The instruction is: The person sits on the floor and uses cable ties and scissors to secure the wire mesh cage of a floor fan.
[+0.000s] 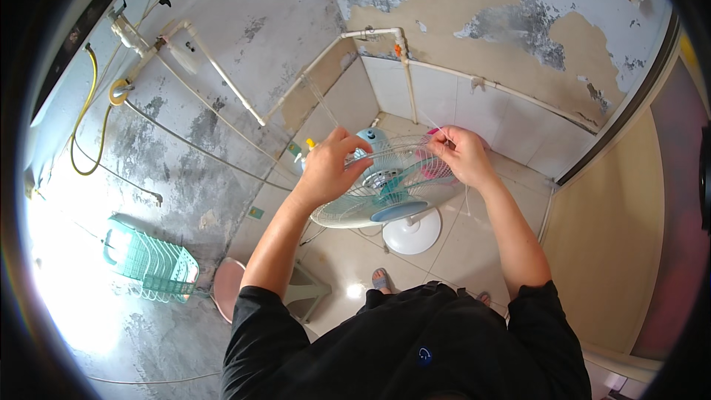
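A standing fan (400, 212) is in front of me, its round wire guard tilted upward, with teal blades behind the wires and a white round base (412, 232) on the floor. At the guard's upper left rim is my left hand (328, 168), its fingers curved and the thumb apart from the forefinger; I see nothing held between them. My right hand (462, 157) is closed in a pinch above the right rim. A thin pale string (467, 201) shows at it, above and below the fingers. Behind the guard sits the light blue motor housing (372, 135).
A pink basin (478, 135) lies behind the fan. On the left wall hang a green basket (152, 261), a yellow hose (92, 104) and pipes (226, 85). A pink round seat or basin (228, 289) and a grey-green stool (307, 292) are lower left. A door (615, 230) stands right.
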Motion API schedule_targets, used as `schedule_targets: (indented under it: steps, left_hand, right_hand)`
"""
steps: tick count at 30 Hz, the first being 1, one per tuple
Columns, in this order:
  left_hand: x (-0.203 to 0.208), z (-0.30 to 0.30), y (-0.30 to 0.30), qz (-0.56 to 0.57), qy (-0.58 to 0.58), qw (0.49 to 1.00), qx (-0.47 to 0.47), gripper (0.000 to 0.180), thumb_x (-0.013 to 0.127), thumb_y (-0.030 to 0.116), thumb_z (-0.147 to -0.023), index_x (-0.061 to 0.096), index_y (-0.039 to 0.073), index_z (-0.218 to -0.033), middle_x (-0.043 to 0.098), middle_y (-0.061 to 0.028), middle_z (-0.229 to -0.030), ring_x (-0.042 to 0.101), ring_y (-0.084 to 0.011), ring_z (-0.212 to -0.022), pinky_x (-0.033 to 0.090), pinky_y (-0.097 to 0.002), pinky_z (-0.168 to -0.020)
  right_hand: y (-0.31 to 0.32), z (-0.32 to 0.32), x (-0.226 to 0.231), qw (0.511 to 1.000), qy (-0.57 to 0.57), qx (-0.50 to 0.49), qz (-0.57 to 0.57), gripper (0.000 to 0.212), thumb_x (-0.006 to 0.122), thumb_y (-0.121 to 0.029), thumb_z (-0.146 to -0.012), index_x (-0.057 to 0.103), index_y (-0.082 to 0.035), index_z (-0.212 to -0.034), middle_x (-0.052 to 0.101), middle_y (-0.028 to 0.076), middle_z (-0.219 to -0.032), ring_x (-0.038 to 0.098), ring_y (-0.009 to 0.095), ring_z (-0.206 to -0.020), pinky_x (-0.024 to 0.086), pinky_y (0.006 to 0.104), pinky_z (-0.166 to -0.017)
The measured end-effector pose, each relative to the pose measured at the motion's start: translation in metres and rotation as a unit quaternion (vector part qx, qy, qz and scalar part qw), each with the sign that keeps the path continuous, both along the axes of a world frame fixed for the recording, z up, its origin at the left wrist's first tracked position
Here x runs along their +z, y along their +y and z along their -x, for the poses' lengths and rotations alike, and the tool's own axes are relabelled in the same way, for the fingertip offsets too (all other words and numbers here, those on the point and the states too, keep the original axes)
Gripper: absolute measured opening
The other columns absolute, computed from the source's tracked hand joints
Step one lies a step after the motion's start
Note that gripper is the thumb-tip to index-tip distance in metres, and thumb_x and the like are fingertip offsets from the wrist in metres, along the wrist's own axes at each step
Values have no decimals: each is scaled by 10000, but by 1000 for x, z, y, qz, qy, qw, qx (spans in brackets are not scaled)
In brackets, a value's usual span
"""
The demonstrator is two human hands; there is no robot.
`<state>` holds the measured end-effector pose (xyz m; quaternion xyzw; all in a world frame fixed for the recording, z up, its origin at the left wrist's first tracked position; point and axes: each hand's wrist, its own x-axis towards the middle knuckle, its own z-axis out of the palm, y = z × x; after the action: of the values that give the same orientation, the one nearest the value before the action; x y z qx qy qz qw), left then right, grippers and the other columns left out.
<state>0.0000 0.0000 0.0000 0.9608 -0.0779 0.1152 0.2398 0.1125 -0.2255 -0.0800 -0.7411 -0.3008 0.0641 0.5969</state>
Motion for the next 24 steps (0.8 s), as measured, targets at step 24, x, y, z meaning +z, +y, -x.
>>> schedule_targets:
  steps: [24]
  left_hand:
    - [0,11,9,-103,-80,991,33,212,712,277,-710,599,98,-723,552,-44,-771,577,-233,-709,442,-345,-585]
  right_hand:
    - [8,19,-2,997,-53,-52,-21,136,633,-116,-812,572,4,-823,614,87,-766,567,153,-665,451,271,-612]
